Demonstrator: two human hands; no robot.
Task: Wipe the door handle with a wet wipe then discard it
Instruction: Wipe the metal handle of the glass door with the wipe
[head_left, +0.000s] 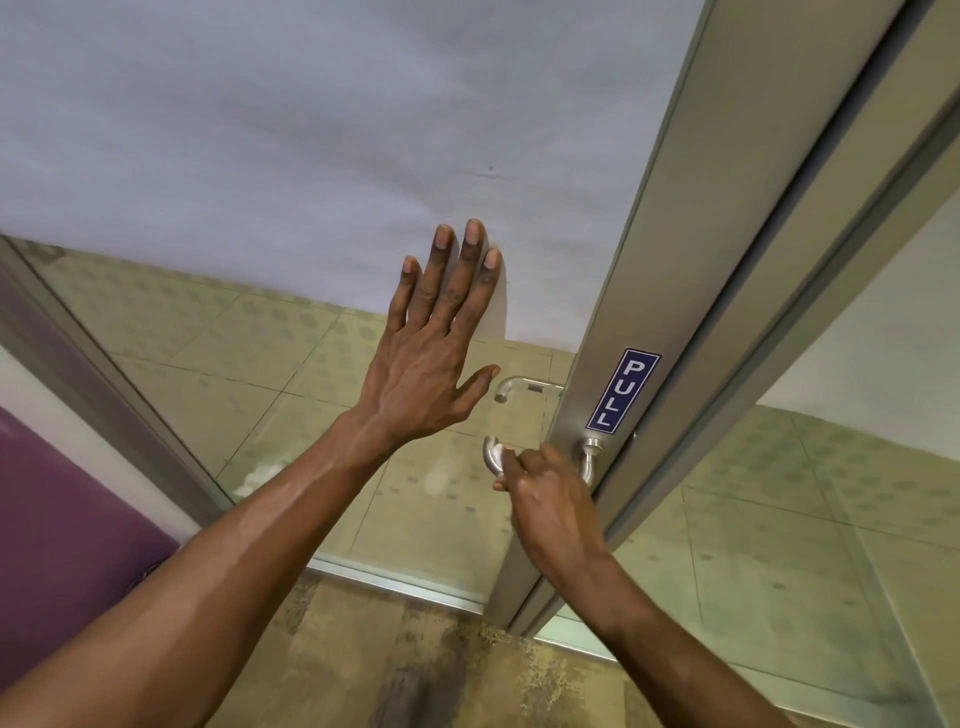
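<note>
**Handle gripped, no wipe showing**

The left hand (431, 358) is lying open and flat, fingers spread, against the glass door (291, 156). Just right of and below it, the right hand (545, 499) is closing around the door handle (491, 460), whose curved end is sticking out past the fingers. No wet wipe is showing; whether one is tucked inside that fist cannot be told. Wiping looks barely begun, and discarding is not yet done.
</note>
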